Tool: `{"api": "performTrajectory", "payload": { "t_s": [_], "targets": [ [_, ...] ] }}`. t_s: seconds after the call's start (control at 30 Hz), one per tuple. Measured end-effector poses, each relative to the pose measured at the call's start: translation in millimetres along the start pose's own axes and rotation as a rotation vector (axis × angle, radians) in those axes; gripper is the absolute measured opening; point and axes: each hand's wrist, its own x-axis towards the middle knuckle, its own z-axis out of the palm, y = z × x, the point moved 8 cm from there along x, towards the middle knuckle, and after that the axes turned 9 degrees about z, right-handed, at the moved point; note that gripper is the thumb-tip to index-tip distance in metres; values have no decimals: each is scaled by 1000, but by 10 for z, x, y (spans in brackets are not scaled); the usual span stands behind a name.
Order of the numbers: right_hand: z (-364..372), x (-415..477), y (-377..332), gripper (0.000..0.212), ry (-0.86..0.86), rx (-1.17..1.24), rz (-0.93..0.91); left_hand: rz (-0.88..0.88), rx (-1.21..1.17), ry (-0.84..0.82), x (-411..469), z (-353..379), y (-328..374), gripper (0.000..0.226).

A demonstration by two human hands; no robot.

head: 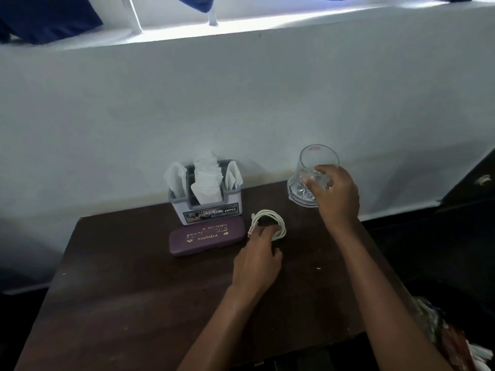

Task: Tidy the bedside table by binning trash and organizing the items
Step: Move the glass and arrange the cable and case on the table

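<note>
A dark wooden bedside table (134, 290) stands against a white wall. A coiled white cable (270, 219) lies near the table's middle, and my left hand (257, 261) rests on its near side with fingers touching the coil. At the back right corner, my right hand (334, 194) grips a clear drinking glass (313, 170) that tilts slightly on the table. A purple spectacle case (207, 239) lies shut in front of a grey tissue holder (206, 207) with white tissues sticking up.
Small pale crumbs dot the table near the right side (318, 268). A windowsill with blue curtains runs above the wall. A patterned bag or cloth (450, 338) sits low at the right, beside the table edge.
</note>
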Motion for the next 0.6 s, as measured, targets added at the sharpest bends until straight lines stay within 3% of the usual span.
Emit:
{"api": "performTrajectory", "payload": {
  "t_s": [0.3,0.47,0.53,0.6],
  "targets": [
    [99,135,4,57,-20,-69,110,44,-26,-14,-1,-26,-22,49],
    [72,124,63,86,-53,-1,182,51,-27,-7,-15,-35,-22,51],
    [6,136,211,87,-15,107,299,62,-32,-7,-27,-30,11,52],
    [-62,116,427,75,43,167,428,72,-33,-20,-44,-10,46,51]
  ]
}}
